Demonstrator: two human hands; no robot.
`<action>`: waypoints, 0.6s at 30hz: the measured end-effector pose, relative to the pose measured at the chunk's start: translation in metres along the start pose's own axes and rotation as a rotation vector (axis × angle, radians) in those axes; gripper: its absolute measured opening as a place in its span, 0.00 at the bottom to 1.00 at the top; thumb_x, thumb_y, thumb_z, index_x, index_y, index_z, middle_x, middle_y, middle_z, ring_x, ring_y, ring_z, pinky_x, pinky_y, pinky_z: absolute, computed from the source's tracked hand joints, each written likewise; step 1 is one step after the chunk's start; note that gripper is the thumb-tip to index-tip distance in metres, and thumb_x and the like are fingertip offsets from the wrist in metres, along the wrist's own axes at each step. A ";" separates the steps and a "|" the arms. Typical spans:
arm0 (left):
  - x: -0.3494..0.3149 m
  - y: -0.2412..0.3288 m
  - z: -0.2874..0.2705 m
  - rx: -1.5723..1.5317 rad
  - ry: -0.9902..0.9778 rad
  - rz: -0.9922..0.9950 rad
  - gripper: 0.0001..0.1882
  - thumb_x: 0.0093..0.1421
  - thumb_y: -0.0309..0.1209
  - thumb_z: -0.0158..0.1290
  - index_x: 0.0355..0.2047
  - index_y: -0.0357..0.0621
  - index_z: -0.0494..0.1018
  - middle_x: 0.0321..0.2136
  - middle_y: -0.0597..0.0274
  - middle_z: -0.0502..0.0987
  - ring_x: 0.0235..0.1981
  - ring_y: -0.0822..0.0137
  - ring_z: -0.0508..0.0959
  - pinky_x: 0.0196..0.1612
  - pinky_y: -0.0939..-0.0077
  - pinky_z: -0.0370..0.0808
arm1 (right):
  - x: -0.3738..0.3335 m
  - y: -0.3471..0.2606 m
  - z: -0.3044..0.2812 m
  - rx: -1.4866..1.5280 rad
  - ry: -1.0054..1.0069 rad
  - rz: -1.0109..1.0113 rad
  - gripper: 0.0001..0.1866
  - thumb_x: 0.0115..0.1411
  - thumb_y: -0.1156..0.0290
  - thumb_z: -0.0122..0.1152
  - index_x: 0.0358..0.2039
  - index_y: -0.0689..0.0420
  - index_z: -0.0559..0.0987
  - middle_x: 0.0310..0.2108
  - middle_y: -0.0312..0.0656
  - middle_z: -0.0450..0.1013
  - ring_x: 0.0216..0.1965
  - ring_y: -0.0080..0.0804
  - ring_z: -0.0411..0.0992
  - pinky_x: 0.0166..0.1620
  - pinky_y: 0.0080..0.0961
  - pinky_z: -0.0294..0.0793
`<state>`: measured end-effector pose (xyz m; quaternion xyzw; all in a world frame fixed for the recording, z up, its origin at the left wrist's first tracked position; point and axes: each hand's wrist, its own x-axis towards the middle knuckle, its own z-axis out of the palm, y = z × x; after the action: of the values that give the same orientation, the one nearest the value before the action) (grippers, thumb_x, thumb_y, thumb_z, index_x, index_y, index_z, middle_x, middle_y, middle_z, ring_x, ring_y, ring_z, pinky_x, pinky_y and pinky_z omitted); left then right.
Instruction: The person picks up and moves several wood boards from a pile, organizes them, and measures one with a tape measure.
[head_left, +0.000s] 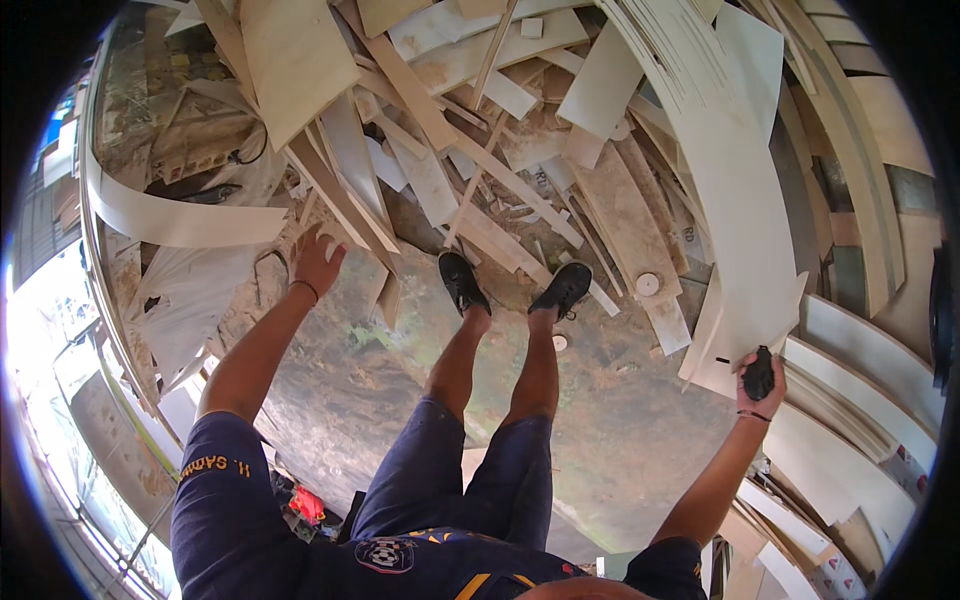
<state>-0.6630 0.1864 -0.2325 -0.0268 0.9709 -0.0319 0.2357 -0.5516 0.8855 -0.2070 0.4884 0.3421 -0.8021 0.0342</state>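
My right hand point(765, 397) is closed around a black, rounded, palm-sized tool point(759, 374), whose exact kind I cannot make out. It rests at the near end of a long white board point(735, 190), which runs away toward the far side. My left hand point(316, 264) reaches out at the left with its fingers apart and nothing visible in them. Just beyond those fingers are the leaning wooden offcuts point(345, 205) and the end of a curved white strip point(190, 218).
A heap of loose boards and offcuts point(500, 190) covers the floor in front of my shoes point(463, 282). Curved white panels point(850, 440) are stacked at the right. Crumpled clear plastic sheeting point(185, 300) lies at the left. A round white disc point(648, 284) sits on a plank.
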 end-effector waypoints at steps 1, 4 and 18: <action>-0.007 -0.001 0.007 -0.041 0.000 0.000 0.17 0.51 0.45 0.46 0.31 0.44 0.70 0.50 0.53 0.58 0.52 0.53 0.57 0.52 0.55 0.52 | 0.003 -0.011 -0.001 0.017 -0.027 0.024 0.13 0.52 0.64 0.50 0.31 0.63 0.70 0.24 0.43 0.69 0.27 0.32 0.69 0.24 0.21 0.71; -0.036 0.006 0.020 -0.174 -0.069 -0.060 0.17 0.50 0.44 0.49 0.29 0.43 0.69 0.48 0.50 0.61 0.50 0.48 0.59 0.50 0.55 0.55 | 0.008 -0.022 0.000 -0.008 -0.067 0.057 0.14 0.52 0.65 0.50 0.31 0.64 0.70 0.24 0.45 0.69 0.26 0.32 0.69 0.25 0.22 0.72; -0.370 0.076 -0.014 -0.904 -0.582 -0.593 0.37 0.53 0.59 0.36 0.49 0.37 0.61 0.47 0.49 0.65 0.49 0.55 0.64 0.51 0.69 0.58 | -0.044 0.132 -0.005 -0.083 0.148 0.391 0.10 0.46 0.62 0.47 0.19 0.54 0.71 0.17 0.37 0.68 0.20 0.33 0.69 0.25 0.33 0.70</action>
<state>-0.3441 0.2875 -0.0577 -0.4005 0.7355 0.3273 0.4375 -0.4740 0.7756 -0.2412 0.6011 0.2753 -0.7273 0.1840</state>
